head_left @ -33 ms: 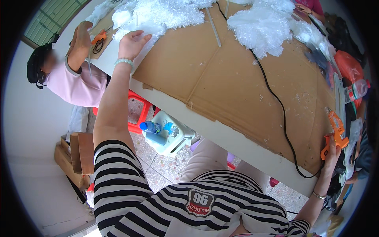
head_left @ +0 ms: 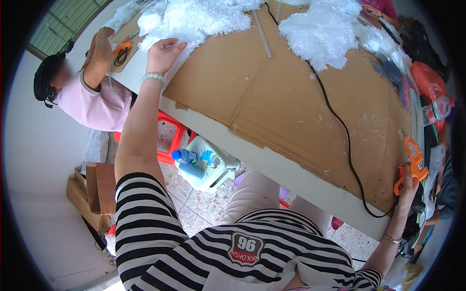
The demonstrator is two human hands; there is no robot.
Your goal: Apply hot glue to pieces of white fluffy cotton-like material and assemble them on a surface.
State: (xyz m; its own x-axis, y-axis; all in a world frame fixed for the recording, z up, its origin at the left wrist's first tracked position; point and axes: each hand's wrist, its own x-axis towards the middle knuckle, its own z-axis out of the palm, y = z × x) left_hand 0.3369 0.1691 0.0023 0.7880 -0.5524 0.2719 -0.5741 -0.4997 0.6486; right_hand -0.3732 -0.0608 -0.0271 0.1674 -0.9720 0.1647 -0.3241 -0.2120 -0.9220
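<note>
My left hand (head_left: 163,57) reaches over the far left of the table, its fingers curled together at the edge of a fluffy white plastic tinsel pile (head_left: 213,19). Whatever lies between those fingertips is too small to make out. At the right edge of the table, my right hand (head_left: 409,185) is wrapped around the handle of an orange glue gun (head_left: 413,154), whose nozzle points away from me. A black cord (head_left: 335,112) runs across the brown cardboard (head_left: 291,104). Another white tinsel bunch (head_left: 320,36) lies at the back, right of a clear glue stick (head_left: 262,34).
A person in a pink top (head_left: 92,109) works at the left, near another orange glue gun (head_left: 122,46). A red stool (head_left: 170,140) and a pale stool (head_left: 206,167) with a blue-capped bottle (head_left: 184,156) stand below. Bags and a plastic bottle (head_left: 441,107) crowd the right.
</note>
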